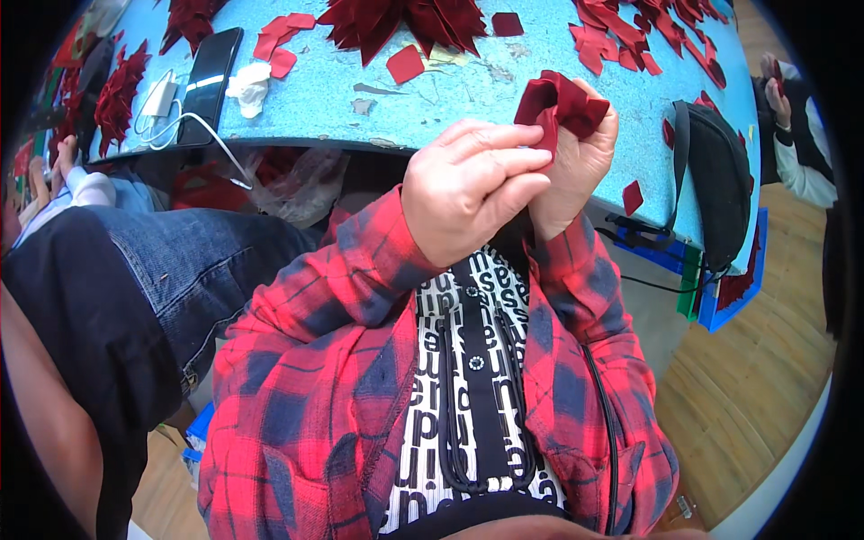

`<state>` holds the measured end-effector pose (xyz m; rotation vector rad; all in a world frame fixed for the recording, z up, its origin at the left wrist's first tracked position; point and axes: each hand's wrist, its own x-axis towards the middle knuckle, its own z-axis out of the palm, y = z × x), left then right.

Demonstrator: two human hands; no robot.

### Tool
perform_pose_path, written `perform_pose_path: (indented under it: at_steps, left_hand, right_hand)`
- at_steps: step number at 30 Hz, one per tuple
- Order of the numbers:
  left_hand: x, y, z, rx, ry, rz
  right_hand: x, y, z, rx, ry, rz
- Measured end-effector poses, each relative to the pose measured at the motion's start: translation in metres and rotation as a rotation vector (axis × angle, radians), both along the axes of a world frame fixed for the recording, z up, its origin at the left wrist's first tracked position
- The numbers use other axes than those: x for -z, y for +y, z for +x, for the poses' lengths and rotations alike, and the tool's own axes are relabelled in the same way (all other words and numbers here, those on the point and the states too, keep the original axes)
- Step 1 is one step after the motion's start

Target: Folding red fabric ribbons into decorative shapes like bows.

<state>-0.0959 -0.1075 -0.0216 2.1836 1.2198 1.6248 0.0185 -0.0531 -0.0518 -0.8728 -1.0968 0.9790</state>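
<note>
A dark red velvety cloth flower point(562, 103), with folded petals curling around a hollow middle, is held up in front of my chest, near the table's front edge. My right hand point(576, 162) grips it from below and the right, its fingers partly hidden behind the cloth. From the left, my left hand point(472, 184) reaches across, its fingertips closed on a petal's lower edge with the thumb beneath. What lies between those fingertips is mostly hidden.
On the worn light-blue table point(315, 99) lie large dark red cloth flowers point(405, 27), loose red petals point(621, 40), a phone point(209, 85) with a white cable, and crumpled tissue point(249, 88). A black bag point(715, 180) hangs at the right edge. Other people sit left and right.
</note>
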Motion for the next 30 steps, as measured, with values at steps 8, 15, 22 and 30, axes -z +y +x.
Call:
perform_pose_path:
  at_steps: [8,15,22,30]
  left_hand:
    - [0.010,0.000,0.002,0.247,-1.332,-0.767]
    - [0.012,-0.006,-0.013,0.239,-1.143,-0.901]
    - [0.020,-0.011,-0.024,0.253,-1.101,-0.791]
    - [0.021,-0.011,-0.032,0.244,-1.097,-0.751]
  right_hand:
    - [0.004,-0.004,-0.007,-0.020,0.108,0.062]
    - [0.010,-0.011,-0.014,-0.057,0.137,0.021]
    - [0.021,-0.019,-0.028,-0.083,0.184,-0.006]
    - [0.023,-0.021,-0.036,-0.086,0.182,-0.008]
